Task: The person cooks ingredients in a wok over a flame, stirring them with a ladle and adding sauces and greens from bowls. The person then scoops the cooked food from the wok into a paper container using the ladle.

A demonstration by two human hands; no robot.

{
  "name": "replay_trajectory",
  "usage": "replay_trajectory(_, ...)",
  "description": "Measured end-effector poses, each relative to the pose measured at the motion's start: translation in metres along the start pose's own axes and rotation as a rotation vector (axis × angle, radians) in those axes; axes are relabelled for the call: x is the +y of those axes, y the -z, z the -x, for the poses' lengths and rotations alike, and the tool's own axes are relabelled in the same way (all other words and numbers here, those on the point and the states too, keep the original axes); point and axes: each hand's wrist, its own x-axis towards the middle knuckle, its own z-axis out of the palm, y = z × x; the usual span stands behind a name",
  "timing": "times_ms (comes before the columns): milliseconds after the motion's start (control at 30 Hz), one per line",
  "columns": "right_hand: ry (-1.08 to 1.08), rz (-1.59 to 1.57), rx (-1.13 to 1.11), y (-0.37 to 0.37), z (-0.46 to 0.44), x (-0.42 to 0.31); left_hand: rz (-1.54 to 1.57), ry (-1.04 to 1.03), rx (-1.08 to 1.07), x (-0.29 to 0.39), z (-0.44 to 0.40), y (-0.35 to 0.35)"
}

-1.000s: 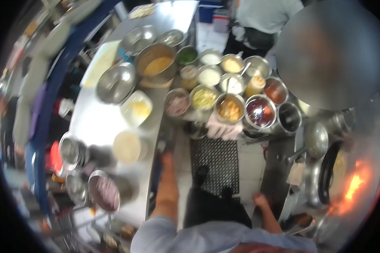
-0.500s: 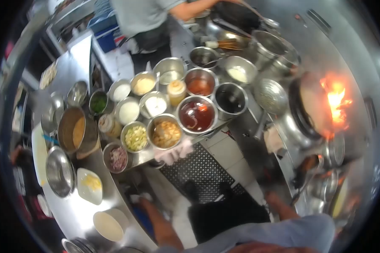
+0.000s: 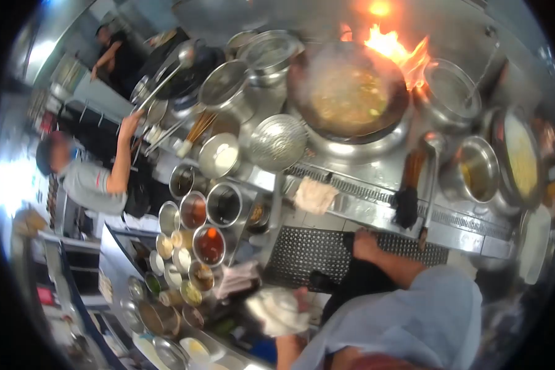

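Note:
My left hand (image 3: 301, 300) is closed on a pale folded cloth (image 3: 277, 311), which hides most of the fingers and is slightly blurred. It is low, in front of my body, beside the prep counter. My right hand (image 3: 366, 244) hangs at the stove's front edge, over the black perforated mat; its fingers are too foreshortened to read. Ahead of me a large wok (image 3: 348, 95) with steaming food stands on the burner, with tall flames (image 3: 401, 52) behind its right side. Left of the wok lies a round perforated strainer (image 3: 279, 142).
A long-handled ladle (image 3: 436, 145) and a dark-ended brush (image 3: 410, 185) lie right of the wok, near a metal pot (image 3: 478, 169). A cloth (image 3: 315, 195) lies on the stove edge. Sauce pots (image 3: 209, 244) crowd the counter. A co-worker (image 3: 95, 185) holds a ladle at the far left.
My view has swung right towards the stove, so the wok is now in full view. My left hand has come across in front of me with the cloth, clear of the counter's side.

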Motion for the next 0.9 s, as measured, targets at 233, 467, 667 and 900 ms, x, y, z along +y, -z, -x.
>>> replay_trajectory(233, -0.047, -0.334, -0.277, 0.027, -0.010, 0.023, 1.685, 0.556, -0.117, 0.146, -0.081, 0.113)
replay_trajectory(467, 0.106, -0.874, 0.463, 0.181, 0.122, 0.055, 2.339, 0.037, -0.915, 0.169, -0.151, 0.095)
replay_trajectory(667, -0.660, -0.516, 0.727, 0.130, 0.124, 0.153, 2.242, 0.050, -1.395, 0.150, -0.212, 0.087)
replay_trajectory(900, -0.816, -0.781, 0.891, 0.145, 0.117, 0.155, 1.967, -0.264, -1.470, 0.122, -0.266, 0.105)
